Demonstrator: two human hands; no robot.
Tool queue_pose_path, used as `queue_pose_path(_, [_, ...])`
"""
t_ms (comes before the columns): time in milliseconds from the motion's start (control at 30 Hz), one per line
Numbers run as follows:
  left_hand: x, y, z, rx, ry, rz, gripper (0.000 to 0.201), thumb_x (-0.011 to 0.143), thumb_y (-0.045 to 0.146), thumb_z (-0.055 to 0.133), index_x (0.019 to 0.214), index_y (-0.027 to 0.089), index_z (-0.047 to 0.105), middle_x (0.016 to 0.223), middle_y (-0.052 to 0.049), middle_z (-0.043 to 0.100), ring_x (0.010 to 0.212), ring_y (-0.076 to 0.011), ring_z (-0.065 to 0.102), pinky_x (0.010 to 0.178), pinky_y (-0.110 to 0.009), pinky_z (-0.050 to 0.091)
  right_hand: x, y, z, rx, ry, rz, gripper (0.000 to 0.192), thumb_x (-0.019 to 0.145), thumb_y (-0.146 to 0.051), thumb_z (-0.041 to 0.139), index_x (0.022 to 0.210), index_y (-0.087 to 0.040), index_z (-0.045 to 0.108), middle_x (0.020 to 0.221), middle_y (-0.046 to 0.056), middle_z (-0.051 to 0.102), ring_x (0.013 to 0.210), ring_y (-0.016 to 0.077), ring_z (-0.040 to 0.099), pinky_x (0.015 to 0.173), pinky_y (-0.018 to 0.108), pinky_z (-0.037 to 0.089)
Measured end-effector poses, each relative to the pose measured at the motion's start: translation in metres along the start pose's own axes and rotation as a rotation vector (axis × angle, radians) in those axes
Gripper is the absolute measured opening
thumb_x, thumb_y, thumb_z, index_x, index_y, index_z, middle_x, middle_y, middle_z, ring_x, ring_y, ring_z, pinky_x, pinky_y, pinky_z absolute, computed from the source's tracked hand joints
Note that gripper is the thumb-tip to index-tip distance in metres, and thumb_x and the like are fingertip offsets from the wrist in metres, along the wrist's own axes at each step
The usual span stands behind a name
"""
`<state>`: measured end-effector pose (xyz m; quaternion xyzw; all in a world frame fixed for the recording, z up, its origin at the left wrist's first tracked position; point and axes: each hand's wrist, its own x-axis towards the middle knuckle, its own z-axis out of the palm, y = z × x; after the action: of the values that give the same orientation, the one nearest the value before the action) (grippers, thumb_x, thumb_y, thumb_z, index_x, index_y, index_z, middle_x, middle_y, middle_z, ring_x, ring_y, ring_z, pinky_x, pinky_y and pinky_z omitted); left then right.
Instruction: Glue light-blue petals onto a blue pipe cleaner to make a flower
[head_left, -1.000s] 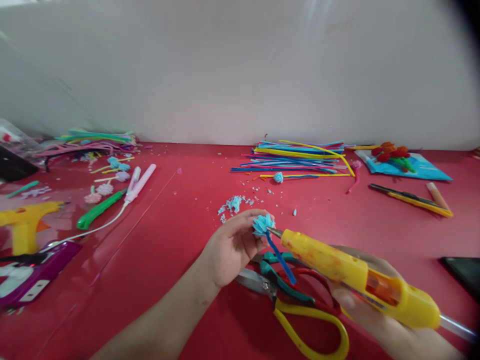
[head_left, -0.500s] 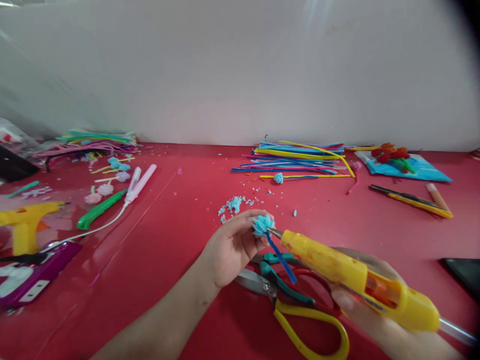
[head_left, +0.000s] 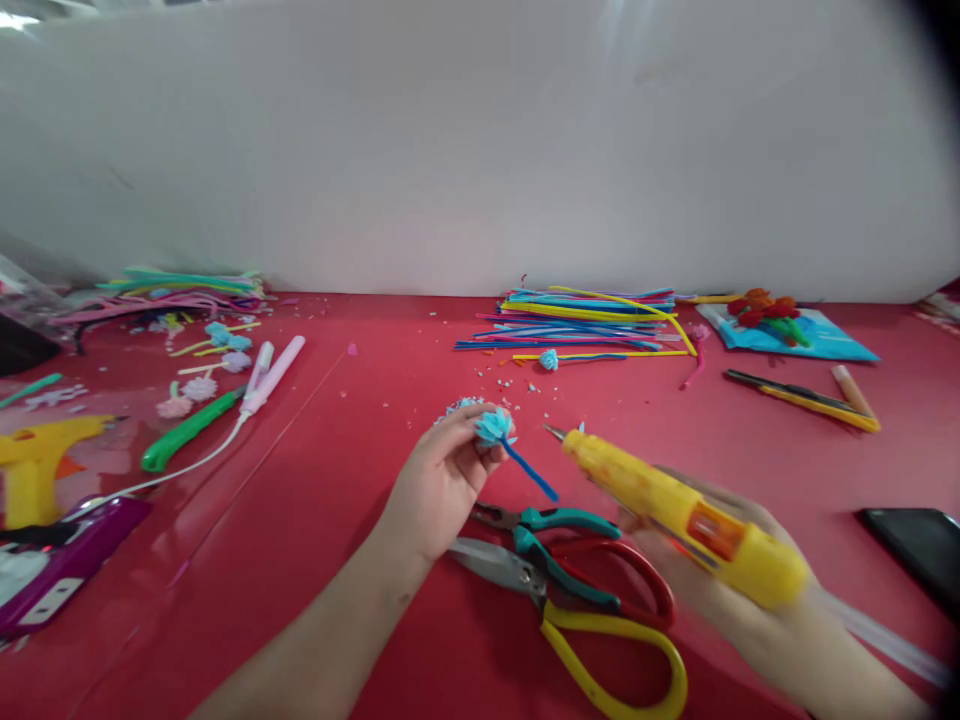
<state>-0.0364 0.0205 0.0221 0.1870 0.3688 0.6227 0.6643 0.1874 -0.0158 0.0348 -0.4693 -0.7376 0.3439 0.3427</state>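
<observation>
My left hand (head_left: 442, 480) pinches a small light-blue fluffy flower (head_left: 495, 427) whose dark blue stem (head_left: 531, 472) sticks out to the lower right. My right hand (head_left: 750, 590) grips a yellow hot glue gun (head_left: 675, 510); its metal nozzle (head_left: 555, 433) points left and sits a short way to the right of the flower, not touching it. Below both hands lie teal-handled pliers (head_left: 555, 535) and scissors (head_left: 600, 620) with one red and one yellow handle, on the red table (head_left: 360, 400).
A pile of coloured pipe cleaners (head_left: 585, 320) lies at the back, another pile (head_left: 172, 290) at the far left. A second yellow glue gun (head_left: 37, 460), a green-handled tool (head_left: 187, 430), a white wand (head_left: 274, 375), a utility knife (head_left: 802, 398) and a black phone (head_left: 915, 550) surround the hands.
The glue gun's nozzle has pulled away from the flower to the right. My left hand has shifted left and slightly farther with the flower. The camera has tilted a little.
</observation>
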Motion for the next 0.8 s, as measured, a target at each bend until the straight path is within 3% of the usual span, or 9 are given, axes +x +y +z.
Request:
queue_pose_path(100, [0.004,0.002,-0.001,-0.044,0.117,-0.002,0.013,0.074,0.01,0.055,0.074,0.012,0.069,0.073,-0.006,0.067,0.066,-0.0134,0.061,0.062,-0.023,0.054,0.009,0.005,0.001,-0.227,-0.104,0.041,0.003,0.081,-0.023,0.051,0.082,-0.021,0.054,0.077,0.001,0.056,0.061,0.0136,0.055,0.053,0.023,0.042])
queue_pose_path(200, [0.003,0.002,0.0,-0.071,0.143,-0.008,0.014,0.075,0.009,0.056,0.071,0.012,0.068,0.072,-0.006,0.067,0.067,-0.0142,0.062,0.063,-0.024,0.055,0.013,0.012,0.01,-0.324,-0.262,0.075,0.023,0.067,-0.005,0.049,0.085,-0.019,0.054,0.086,0.003,0.054,0.069,0.0133,0.054,0.061,0.024,0.042])
queue_pose_path(333, [0.0,0.001,0.001,-0.07,0.099,-0.032,0.014,0.074,0.006,0.056,0.071,0.011,0.069,0.071,-0.006,0.067,0.066,-0.0137,0.062,0.061,-0.022,0.055,0.009,0.014,0.018,-0.344,-0.373,0.077,0.039,0.062,-0.005,0.051,0.098,-0.018,0.056,0.097,0.005,0.053,0.08,0.0153,0.054,0.071,0.026,0.044])
queue_pose_path(467, [0.0,0.0,0.001,-0.077,0.086,-0.051,0.018,0.077,0.004,0.052,0.076,0.01,0.069,0.073,-0.006,0.068,0.064,-0.0132,0.062,0.059,-0.023,0.056,0.015,0.009,0.005,-0.408,-0.411,-0.06,0.036,0.071,-0.021,0.06,0.106,-0.021,0.058,0.101,0.005,0.056,0.094,0.0187,0.053,0.081,0.029,0.043])
queue_pose_path(533, [0.001,-0.002,0.002,-0.075,0.086,-0.063,0.019,0.077,0.004,0.051,0.078,0.01,0.069,0.074,-0.006,0.068,0.064,-0.0133,0.063,0.059,-0.024,0.056,0.029,0.014,-0.005,-0.437,-0.415,-0.12,0.026,0.077,-0.029,0.059,0.103,-0.023,0.06,0.098,0.003,0.06,0.091,0.0162,0.056,0.078,0.025,0.044])
queue_pose_path(600, [0.001,-0.005,0.002,-0.074,0.085,-0.077,0.02,0.078,0.003,0.05,0.078,0.009,0.069,0.074,-0.006,0.068,0.064,-0.0132,0.063,0.059,-0.024,0.056,0.05,0.026,-0.011,-0.56,-0.321,-0.099,0.019,0.086,-0.024,0.047,0.1,-0.023,0.06,0.092,0.001,0.063,0.079,0.0116,0.058,0.069,0.02,0.044])
queue_pose_path(667, [0.0,-0.007,0.002,-0.076,0.059,-0.085,0.02,0.077,0.003,0.051,0.077,0.009,0.07,0.073,-0.006,0.068,0.064,-0.0128,0.063,0.058,-0.023,0.056,0.072,0.042,-0.012,-0.646,-0.242,-0.094,0.021,0.086,-0.016,0.043,0.098,-0.017,0.061,0.091,0.006,0.063,0.082,0.0149,0.058,0.071,0.024,0.043])
queue_pose_path(800, [-0.002,-0.007,0.001,-0.067,0.001,-0.092,0.018,0.077,0.004,0.052,0.077,0.008,0.07,0.071,-0.007,0.068,0.063,-0.0123,0.062,0.058,-0.023,0.055,0.102,0.066,-0.003,-0.745,-0.271,-0.181,0.019,0.083,-0.013,0.049,0.094,-0.015,0.064,0.093,0.01,0.061,0.091,0.0195,0.054,0.081,0.029,0.039])
